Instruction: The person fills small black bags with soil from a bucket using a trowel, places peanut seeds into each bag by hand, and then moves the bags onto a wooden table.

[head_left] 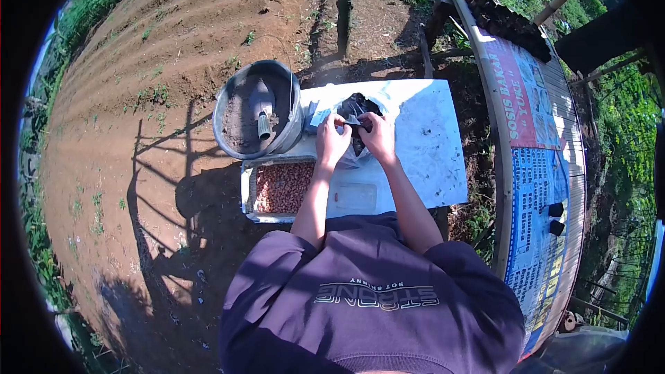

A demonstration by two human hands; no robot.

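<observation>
Side by side over the white table (429, 159), my left hand (333, 140) and my right hand (378, 137) have their fingertips pinched close together. A small, thin grey-and-dark piece (352, 124) shows between them, too small to name. Beneath and just beyond my fingers lies a clear plastic bag (357, 159) with crumpled black, shiny contents (359, 105) that look like plastic. Left of my left hand, a white tray (244, 190) holds many reddish-brown seeds (280, 189). A shallow clear container (357, 199) with one seed in it sits between my forearms.
A dark bucket (296, 107) of soil, with a trowel (262, 107) lying in it, stands against the table's left end. Tilled brown soil (173, 41) spreads left and ahead. A wooden structure with printed banners (533, 201) rises on the right; a dark post (344, 7) stands ahead.
</observation>
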